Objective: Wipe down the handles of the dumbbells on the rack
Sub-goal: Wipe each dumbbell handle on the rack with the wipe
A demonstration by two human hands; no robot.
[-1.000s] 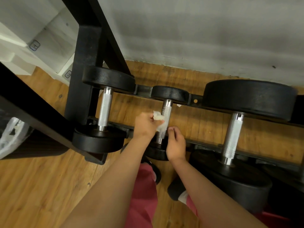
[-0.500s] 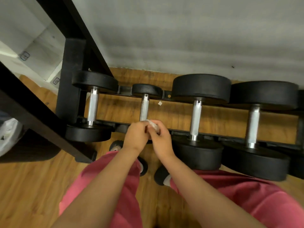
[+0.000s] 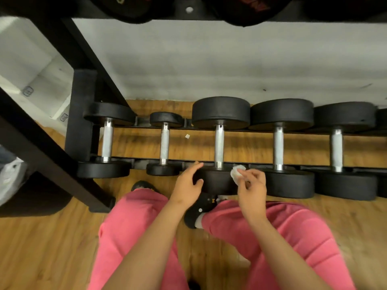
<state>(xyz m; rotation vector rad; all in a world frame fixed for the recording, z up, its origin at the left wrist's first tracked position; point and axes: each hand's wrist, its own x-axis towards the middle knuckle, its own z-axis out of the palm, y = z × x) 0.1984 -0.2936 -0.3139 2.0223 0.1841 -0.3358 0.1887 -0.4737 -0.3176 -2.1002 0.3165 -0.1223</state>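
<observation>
Gaps of wooden floor (image 3: 247, 146) show between the steel handles, with room either side of the third handle (image 3: 219, 146) from the left. Five black-headed dumbbells (image 3: 281, 114) lie on the lowest tier of the rack (image 3: 80, 114), handles running near to far. Left hand (image 3: 187, 186), fingers spread and empty, is at the third one's near head; right hand (image 3: 252, 189) pinches one crumpled white wipe (image 3: 236, 173) just right of it

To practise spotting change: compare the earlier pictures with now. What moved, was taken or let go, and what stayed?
The wipe passed from the left hand, now open, to the right hand, which pinches it. Both hands moved right, from the second handle to the near end of the third handle. The dumbbells stayed on the rack.
</observation>
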